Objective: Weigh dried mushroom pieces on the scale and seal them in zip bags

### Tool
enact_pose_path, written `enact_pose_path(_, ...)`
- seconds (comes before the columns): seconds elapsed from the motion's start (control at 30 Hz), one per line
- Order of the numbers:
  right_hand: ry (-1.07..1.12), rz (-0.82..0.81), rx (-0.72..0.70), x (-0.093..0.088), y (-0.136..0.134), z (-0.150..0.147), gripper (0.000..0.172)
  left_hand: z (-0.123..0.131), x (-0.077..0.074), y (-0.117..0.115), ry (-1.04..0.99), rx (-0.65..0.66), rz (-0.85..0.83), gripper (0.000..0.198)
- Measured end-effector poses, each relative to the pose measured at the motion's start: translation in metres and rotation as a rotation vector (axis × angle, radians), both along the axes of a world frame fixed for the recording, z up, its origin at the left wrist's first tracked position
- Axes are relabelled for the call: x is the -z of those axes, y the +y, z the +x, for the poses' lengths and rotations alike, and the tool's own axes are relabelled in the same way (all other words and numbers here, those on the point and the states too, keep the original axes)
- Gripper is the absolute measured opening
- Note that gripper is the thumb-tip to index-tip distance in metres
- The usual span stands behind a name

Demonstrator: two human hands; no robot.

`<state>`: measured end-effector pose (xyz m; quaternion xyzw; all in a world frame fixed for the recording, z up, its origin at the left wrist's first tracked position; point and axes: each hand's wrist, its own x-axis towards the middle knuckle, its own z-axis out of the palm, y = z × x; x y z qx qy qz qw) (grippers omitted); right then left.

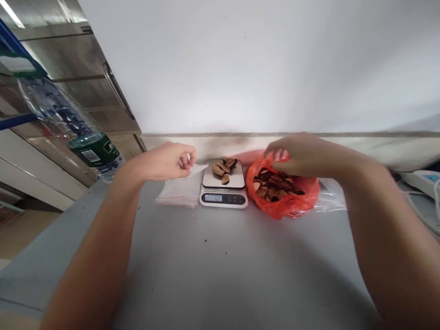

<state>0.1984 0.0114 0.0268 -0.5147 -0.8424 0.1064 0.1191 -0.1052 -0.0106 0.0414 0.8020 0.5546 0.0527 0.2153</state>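
Observation:
My left hand (168,161) pinches the raised corner of a clear plastic bag (197,169) between thumb and fingers, above a stack of flat plastic bags (180,195). Just right of the stack is a white digital kitchen scale (206,179) with several dried brown shell-like pieces (223,169) on its plate; its display seems to read 122. My right hand (292,153) hovers at the back rim of an open red plastic bag (292,211), filled with more dark brown pieces (278,185). Its fingers curl downward and are blurred, so whether they hold anything is unclear.
At the left stands a large plastic bottle (91,149) with a green label. Behind the grey table (213,270) rises a white wall (220,68). More clear plastic (330,195) lies right of the red bag, and a white device with cables (422,181) sits at the far right.

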Motion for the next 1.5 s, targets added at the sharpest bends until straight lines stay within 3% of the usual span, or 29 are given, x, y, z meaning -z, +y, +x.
enact_pose_path(0.03, 0.046, -0.006, -0.037, 0.000, -0.003, -0.009, 0.011, 0.001, 0.000, -0.001, -0.021, -0.002, 0.013, 0.022)
enact_pose_path(0.13, 0.187, -0.056, -0.236, 0.003, -0.013, -0.044, 0.034, 0.004, 0.000, -0.003, -0.103, 0.000, 0.050, 0.030)
enact_pose_path(0.3, 0.258, -0.078, -0.379, 0.019, -0.014, -0.078, 0.031, 0.006, -0.003, -0.005, -0.185, -0.019, 0.100, 0.032)
enact_pose_path(0.47, 0.438, -0.042, -0.355, 0.028, -0.010, -0.081, 0.027, 0.005, -0.004, -0.004, -0.204, -0.032, 0.143, 0.030)
enact_pose_path(0.6, 0.378, -0.094, -0.353, 0.024, -0.013, -0.083, 0.018, 0.005, -0.004, -0.005, -0.214, -0.033, 0.166, 0.029)
enact_pose_path(0.77, 0.333, -0.118, -0.162, 0.024, -0.017, -0.092, 0.036, 0.014, -0.002, -0.008, -0.220, -0.105, 0.364, 0.025)
enact_pose_path(0.87, 0.465, -0.058, -0.025, 0.028, -0.015, -0.094, 0.010, 0.018, -0.002, -0.009, -0.278, -0.098, 0.461, 0.021)
enact_pose_path(0.9, 0.526, -0.048, -0.020, 0.029, -0.014, -0.094, 0.013, 0.018, -0.003, -0.009, -0.287, -0.056, 0.465, 0.025)
enact_pose_path(0.97, 0.627, -0.036, -0.049, 0.030, -0.012, -0.092, 0.020, 0.017, -0.003, -0.010, -0.233, 0.049, 0.440, 0.052)
enact_pose_path(1.07, 0.680, -0.033, -0.088, 0.027, -0.013, -0.087, 0.005, 0.017, -0.002, -0.010, -0.056, 0.137, 0.316, 0.105)
enact_pose_path(1.13, 0.659, -0.054, -0.097, 0.024, -0.016, -0.084, 0.018, 0.018, 0.002, -0.008, -0.010, 0.136, 0.251, 0.112)
enact_pose_path(1.3, 0.545, -0.142, -0.173, 0.007, -0.021, -0.067, 0.023, 0.020, 0.008, 0.000, -0.015, 0.137, 0.259, 0.089)
enact_pose_path(1.43, 0.178, -0.058, 0.132, -0.002, -0.016, -0.038, 0.025, 0.016, 0.005, -0.002, 0.061, 0.110, 0.215, 0.071)
enact_pose_path(1.5, -0.093, -0.201, 0.231, 0.000, -0.010, -0.024, 0.021, 0.015, 0.003, -0.005, 0.080, 0.087, 0.172, 0.065)
